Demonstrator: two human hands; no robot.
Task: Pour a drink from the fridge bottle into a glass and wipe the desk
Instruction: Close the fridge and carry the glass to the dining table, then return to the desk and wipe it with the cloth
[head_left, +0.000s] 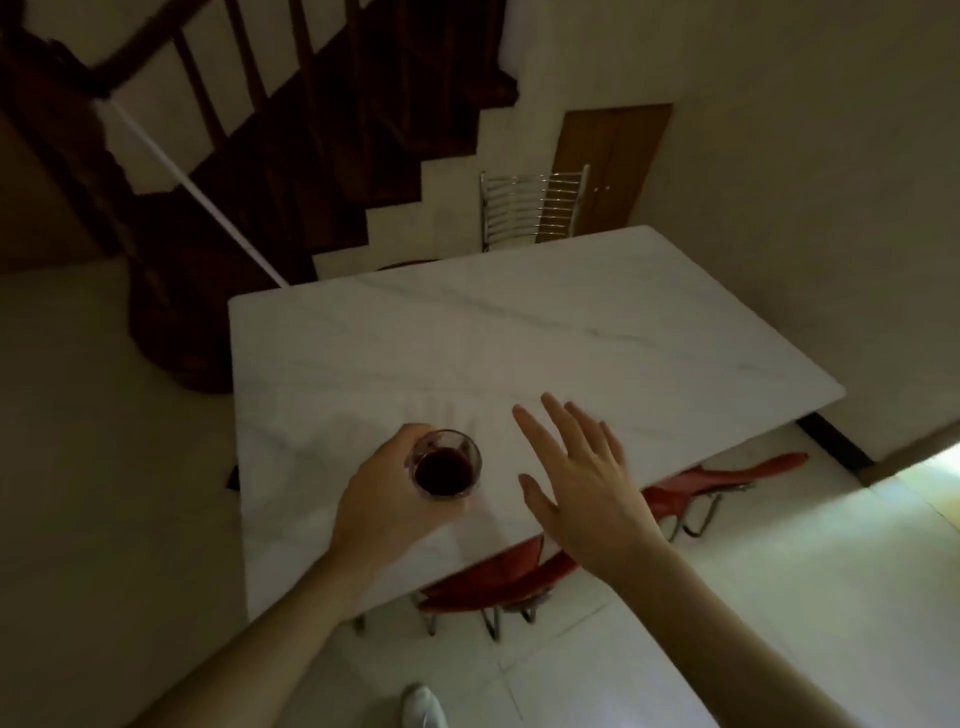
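Note:
A clear glass (444, 465) holding dark red drink is over the near part of the white marble table (519, 332). My left hand (384, 499) is wrapped around the glass from its left side. Whether the glass rests on the tabletop or is held just above it, I cannot tell. To its right, my right hand (576, 478) hovers over the table's near edge with its fingers spread and nothing in it. No bottle and no cloth are in view.
Red chairs (498, 582) (727, 478) are tucked under the table's near side. A metal chair (530, 210) stands at the far end, by a wooden door (613, 161). A dark wooden staircase (218, 171) rises on the left. The floor is pale tile.

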